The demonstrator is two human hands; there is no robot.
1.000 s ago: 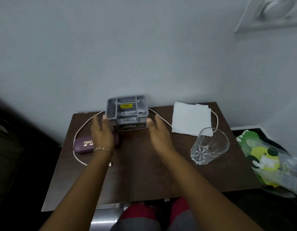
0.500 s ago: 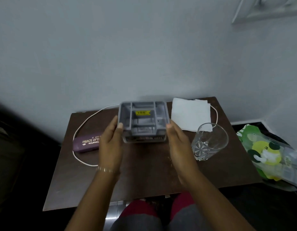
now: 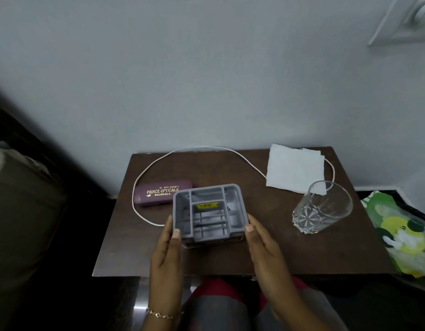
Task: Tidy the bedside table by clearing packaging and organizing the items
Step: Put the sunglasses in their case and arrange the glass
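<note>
In the lower middle of the frame, the left hand [image 3: 167, 249] and the right hand [image 3: 261, 244] are gripping a grey plastic organizer tray [image 3: 208, 212] between them, one on each side wall, thumbs lying along the near corners and fingers wrapping out of sight behind. The tray is showing several open compartments and a yellow sticker [image 3: 208, 205] on an inner wall; it is sitting over the front centre of the dark brown bedside table [image 3: 273, 254], and whether its base is touching the tabletop cannot be told. A thin bracelet [image 3: 159, 314] is hanging on the left wrist.

Just behind and to the left of the tray, a purple spectacle case [image 3: 159, 193] printed "PRINCE OPTICALS ROURKELA" is lying flat. A white cable [image 3: 202, 149] is looping around the case and running along the back edge toward the upper right of the table, where it is passing under a folded white napkin [image 3: 294, 169]. A cut-glass tumbler [image 3: 322, 209] is standing in front of the napkin, overlapping its near corner in the view, well apart from the right hand. Off the table's right edge, a green and yellow plastic packet [image 3: 402, 232] is lying lower down.
</note>
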